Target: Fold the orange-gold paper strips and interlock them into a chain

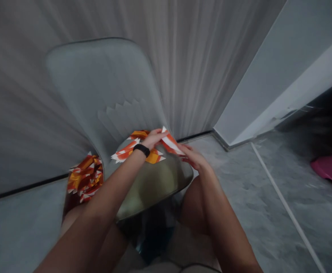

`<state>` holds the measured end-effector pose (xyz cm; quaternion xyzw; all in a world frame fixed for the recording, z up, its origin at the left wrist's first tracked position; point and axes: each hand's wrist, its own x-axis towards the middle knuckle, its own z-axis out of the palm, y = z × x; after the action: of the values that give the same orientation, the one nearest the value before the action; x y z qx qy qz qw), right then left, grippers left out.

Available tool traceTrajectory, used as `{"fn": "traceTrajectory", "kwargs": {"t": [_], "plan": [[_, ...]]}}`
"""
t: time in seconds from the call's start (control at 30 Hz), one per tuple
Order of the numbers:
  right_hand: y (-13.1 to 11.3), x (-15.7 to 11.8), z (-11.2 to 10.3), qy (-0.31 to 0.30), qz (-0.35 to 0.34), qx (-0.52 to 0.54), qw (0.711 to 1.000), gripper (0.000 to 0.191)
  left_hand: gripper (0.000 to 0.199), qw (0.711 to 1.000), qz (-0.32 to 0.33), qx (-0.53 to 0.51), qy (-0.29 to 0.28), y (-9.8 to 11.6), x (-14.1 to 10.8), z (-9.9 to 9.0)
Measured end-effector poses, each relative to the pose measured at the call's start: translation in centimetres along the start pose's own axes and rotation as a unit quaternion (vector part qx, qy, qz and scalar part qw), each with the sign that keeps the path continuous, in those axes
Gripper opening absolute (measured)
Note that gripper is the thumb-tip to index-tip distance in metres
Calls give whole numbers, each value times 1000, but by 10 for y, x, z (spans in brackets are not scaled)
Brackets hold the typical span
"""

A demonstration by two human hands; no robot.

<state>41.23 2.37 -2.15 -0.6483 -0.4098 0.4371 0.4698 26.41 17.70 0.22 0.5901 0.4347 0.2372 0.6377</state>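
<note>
Above the chair seat, a folded strip of orange, red and white paper is held slanting between my two hands. My left hand, with a black band on its wrist, grips the strip's upper end. Its lower right end is pinched in my right hand. On the seat, under and beside my left hand, lie several folded paper pieces in orange, red and white with pointed ends. The fingertips of both hands are partly blurred.
Left of the chair, a dark container holds a heap of similar folded paper pieces. The grey chair back stands before a curtain-like wall. A pink object is on the floor at the far right.
</note>
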Motion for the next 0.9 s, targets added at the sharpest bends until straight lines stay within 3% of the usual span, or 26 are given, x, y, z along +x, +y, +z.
{"fn": "traceTrajectory", "kwargs": {"t": [0.1, 0.23, 0.33, 0.43, 0.67, 0.73, 0.83, 0.87, 0.9], "plan": [[-6, -6, 1, -95, 45, 76, 992, 47, 42, 999, 12, -49, 2, 3, -17, -8], [-8, -6, 18, -71, 0, 20, 997, 40, 37, 988, 16, -154, -15, -7, -45, -31], [-10, -6, 34, -68, -36, 0, 997, 39, 35, 978, 13, -208, 15, -23, -71, -54], [-13, -8, 50, -81, -32, 18, 996, 40, 35, 967, 11, -252, 40, -40, -98, -76], [-10, -16, 85, -228, 2, -27, 973, 40, 39, 969, 38, -241, 38, -74, -138, -109], [-7, -16, 94, -203, -23, -67, 977, 37, 43, 972, 56, -196, 117, -79, -141, -111], [0, -16, 109, -73, -106, -121, 984, 32, 41, 935, 113, -71, 329, -81, -144, -104], [1, -16, 114, -41, -138, -132, 981, 31, 37, 923, 127, -40, 360, -81, -145, -100], [3, -18, 120, -23, -169, -135, 976, 30, 34, 925, 135, -29, 355, -82, -145, -94]]}}
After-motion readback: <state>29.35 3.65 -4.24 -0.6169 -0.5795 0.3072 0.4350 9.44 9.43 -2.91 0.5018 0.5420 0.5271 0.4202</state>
